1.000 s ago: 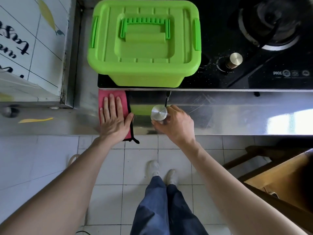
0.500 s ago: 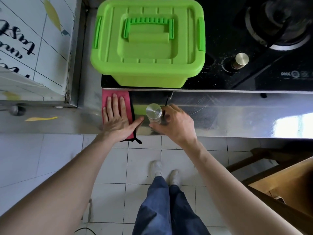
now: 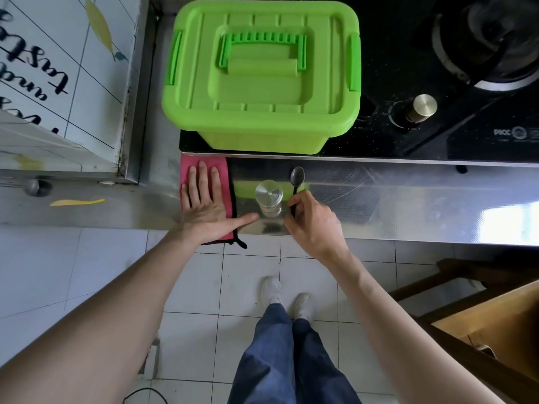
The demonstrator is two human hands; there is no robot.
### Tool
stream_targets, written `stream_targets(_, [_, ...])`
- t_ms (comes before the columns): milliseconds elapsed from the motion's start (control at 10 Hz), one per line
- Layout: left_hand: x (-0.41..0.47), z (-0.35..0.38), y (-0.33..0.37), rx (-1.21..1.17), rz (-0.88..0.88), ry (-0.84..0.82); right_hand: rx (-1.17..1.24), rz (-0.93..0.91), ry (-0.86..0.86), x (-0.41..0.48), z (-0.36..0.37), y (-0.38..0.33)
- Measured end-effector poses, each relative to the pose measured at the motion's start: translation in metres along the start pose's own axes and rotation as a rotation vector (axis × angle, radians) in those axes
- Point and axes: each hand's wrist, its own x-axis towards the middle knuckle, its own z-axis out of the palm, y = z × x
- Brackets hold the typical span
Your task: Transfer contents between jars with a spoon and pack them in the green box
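Note:
A small glass jar [image 3: 269,198] with a shiny metal lid stands upright on the steel counter near its front edge. Just right of it my right hand [image 3: 313,221] pinches the handle of a dark spoon [image 3: 297,180], whose bowl points away from me. My left hand [image 3: 205,204] rests flat on a pink cloth [image 3: 223,170] left of the jar, its thumb stretched toward the jar's base. The green box [image 3: 262,80] sits behind, lid closed and handle folded down, partly on the black stove.
The black gas stove [image 3: 466,135] with a brass knob [image 3: 421,107] and a burner fills the back right. A tiled wall panel [image 3: 58,83] rises at the left. A wooden chair [image 3: 481,310] stands by the counter at lower right, over the tiled floor.
My right hand let go of the jar and now pinches the spoon beside it. My left thumb spread toward the jar.

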Motion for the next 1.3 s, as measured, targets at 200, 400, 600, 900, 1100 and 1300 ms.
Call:
stream_targets(200, [-0.001, -0.001, 0.001, 0.014, 0.005, -0.011, -0.100, 0.018, 0.017, 0.003, -0.002, -0.004])
stream_targets(400, [-0.001, -0.003, 0.001, 0.016, 0.002, -0.018, -0.217, -0.008, 0.026, -0.001, -0.005, -0.007])
stream_targets(600, [-0.001, -0.003, 0.001, 0.019, -0.001, -0.016, -0.293, 0.027, 0.009, -0.002, -0.010, -0.013])
stream_targets(900, [-0.002, 0.001, -0.001, 0.025, 0.019, 0.027, -0.309, 0.058, 0.036, -0.004, -0.022, -0.010])
stream_targets(1100, [-0.011, -0.006, 0.002, 0.124, 0.017, 0.079, -0.318, 0.040, 0.045, -0.021, -0.035, -0.004])
stream_targets(1300, [-0.031, -0.017, 0.000, 0.164, 0.045, 0.139, -0.295, 0.031, 0.071, -0.030, -0.044, -0.003])
